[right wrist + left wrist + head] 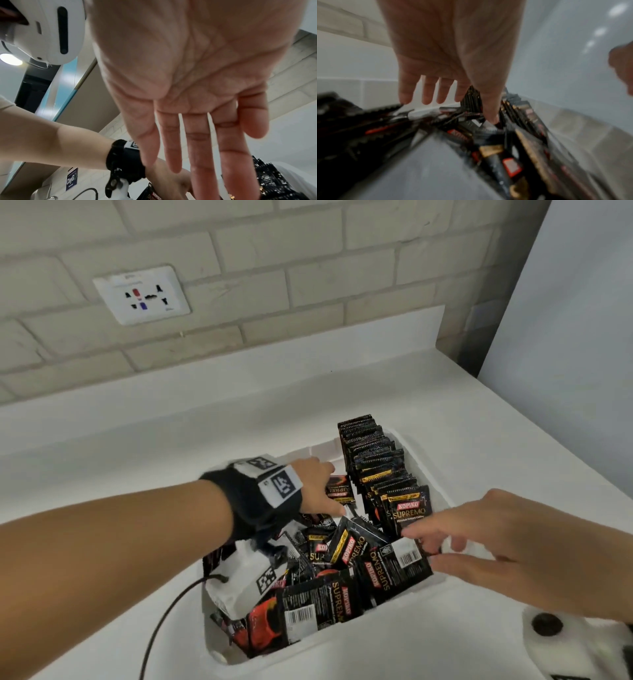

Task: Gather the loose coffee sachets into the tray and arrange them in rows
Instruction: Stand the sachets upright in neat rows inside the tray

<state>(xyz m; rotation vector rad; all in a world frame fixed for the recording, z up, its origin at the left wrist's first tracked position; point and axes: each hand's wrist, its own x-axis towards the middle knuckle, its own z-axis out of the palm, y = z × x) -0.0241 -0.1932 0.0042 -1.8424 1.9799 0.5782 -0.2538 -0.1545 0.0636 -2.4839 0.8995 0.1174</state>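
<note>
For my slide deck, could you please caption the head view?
Both open hands, left hand and right hand, reach over loose black coffee sachets in a white tray.

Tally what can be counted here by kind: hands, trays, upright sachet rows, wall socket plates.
Hands: 2, the left hand and the right hand
White tray: 1
Upright row of Kopiko sachets: 1
Wall socket plate: 1
Total: 5
The loose sachets overlap too much to count.
</note>
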